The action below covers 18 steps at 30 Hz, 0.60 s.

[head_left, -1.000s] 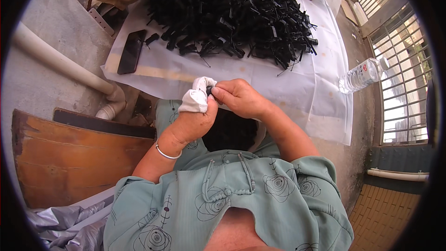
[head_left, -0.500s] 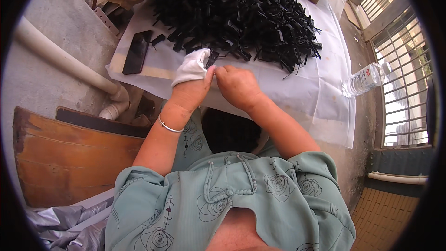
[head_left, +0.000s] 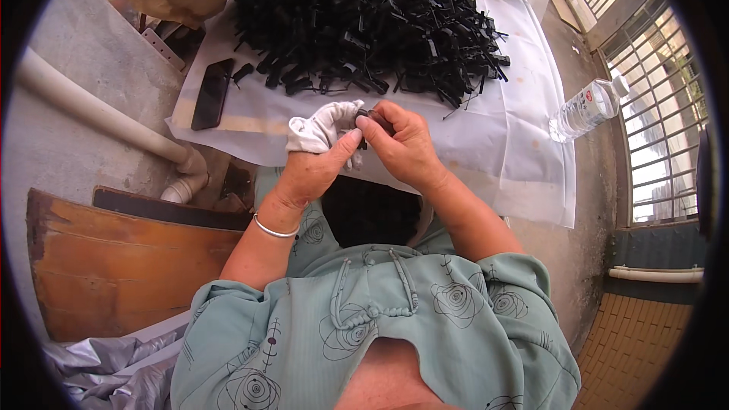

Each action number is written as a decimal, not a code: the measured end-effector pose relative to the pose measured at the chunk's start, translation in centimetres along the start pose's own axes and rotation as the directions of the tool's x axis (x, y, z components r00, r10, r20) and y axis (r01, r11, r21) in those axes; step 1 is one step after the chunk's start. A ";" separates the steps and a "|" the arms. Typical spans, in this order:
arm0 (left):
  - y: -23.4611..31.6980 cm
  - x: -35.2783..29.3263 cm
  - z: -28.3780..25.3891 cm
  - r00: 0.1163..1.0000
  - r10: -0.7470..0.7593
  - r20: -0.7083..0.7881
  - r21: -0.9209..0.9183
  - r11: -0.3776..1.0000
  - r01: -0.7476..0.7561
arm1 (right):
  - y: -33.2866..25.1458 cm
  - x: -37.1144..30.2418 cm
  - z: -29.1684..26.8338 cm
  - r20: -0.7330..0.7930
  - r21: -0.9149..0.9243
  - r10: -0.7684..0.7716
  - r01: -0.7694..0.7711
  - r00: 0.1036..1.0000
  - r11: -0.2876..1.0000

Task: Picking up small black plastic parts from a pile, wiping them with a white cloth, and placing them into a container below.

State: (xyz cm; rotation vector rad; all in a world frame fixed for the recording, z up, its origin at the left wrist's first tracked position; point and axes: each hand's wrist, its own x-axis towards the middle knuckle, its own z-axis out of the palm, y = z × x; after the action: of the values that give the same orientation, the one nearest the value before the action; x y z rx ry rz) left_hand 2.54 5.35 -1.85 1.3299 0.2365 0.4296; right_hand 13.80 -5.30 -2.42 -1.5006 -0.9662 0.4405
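A small black plastic piece [head_left: 364, 113] is pinched between my two hands over the near edge of the table. A white cloth glove [head_left: 315, 127] covers the fingers of my left hand [head_left: 325, 153], while its thumb is bare and presses on the piece. My bare right hand [head_left: 408, 148] grips the same piece with thumb and curled fingers. Much of the piece is hidden by fingers, so its full shape does not show. Beyond my hands rises a big heap of similar black plastic pieces [head_left: 364, 38], some with thin strips sticking out.
White sheeting [head_left: 486, 144] covers the table. A dark phone [head_left: 213, 95] and one loose black piece [head_left: 243, 73] lie left of the heap. At the right edge stands a clear water bottle [head_left: 585, 112]. Below my hands, a container holds a dark mass [head_left: 372, 212].
Both hands have come slightly nearer to me. My right hand has turned, its thumb now against the black piece beside my left thumb. The view has shifted a little.
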 end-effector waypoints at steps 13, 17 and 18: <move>-0.3 -0.1 1.2 0.873 0.485 0.046 0.632 0.663 -0.402 | -0.3 -0.6 -1.0 0.202 0.030 0.027 -0.034 0.979 0.999; -0.5 -0.1 0.9 0.858 0.505 0.091 0.740 0.543 -0.398 | 1.8 -0.9 0.7 0.124 0.175 0.069 -0.090 0.990 0.980; -0.9 -0.1 0.8 0.870 0.485 0.090 0.755 0.537 -0.377 | 1.7 -1.0 0.9 0.106 0.157 0.097 -0.113 0.990 0.981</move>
State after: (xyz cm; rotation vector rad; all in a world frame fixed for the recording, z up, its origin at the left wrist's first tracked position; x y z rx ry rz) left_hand 2.92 4.44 -2.57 2.2255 0.1949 0.9159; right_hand 13.03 -5.39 -4.43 -1.3964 -0.9071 0.6590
